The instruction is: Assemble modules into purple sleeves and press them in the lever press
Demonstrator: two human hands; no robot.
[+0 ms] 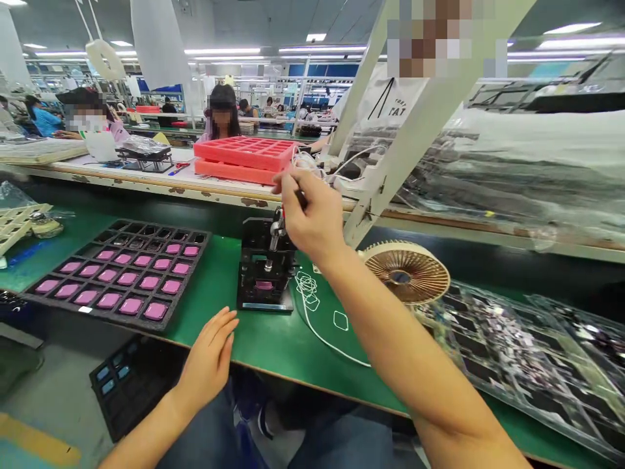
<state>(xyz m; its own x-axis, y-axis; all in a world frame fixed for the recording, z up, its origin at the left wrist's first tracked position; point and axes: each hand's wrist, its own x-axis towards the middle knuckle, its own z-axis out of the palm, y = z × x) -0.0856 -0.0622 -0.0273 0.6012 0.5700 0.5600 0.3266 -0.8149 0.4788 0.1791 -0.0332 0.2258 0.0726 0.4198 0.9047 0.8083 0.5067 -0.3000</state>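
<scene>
A small black press fixture (265, 266) stands on the green bench with a pink part (264, 285) seated in its base. My right hand (311, 213) is closed round the fixture's lever handle above it. At the bench's front edge, just left of the fixture, my left hand (211, 357) rests open with its fingers stretched out and holds nothing. To the left lies a black foam tray (117, 273) with several pink parts in its pockets.
A small beige fan (405, 273) lies right of the fixture, beside clear trays of parts (517, 355). A white cable and loose rings (312, 303) lie on the mat. Red trays (244, 158) sit on the far bench, where other people work. A slanted white frame post (405, 143) rises behind.
</scene>
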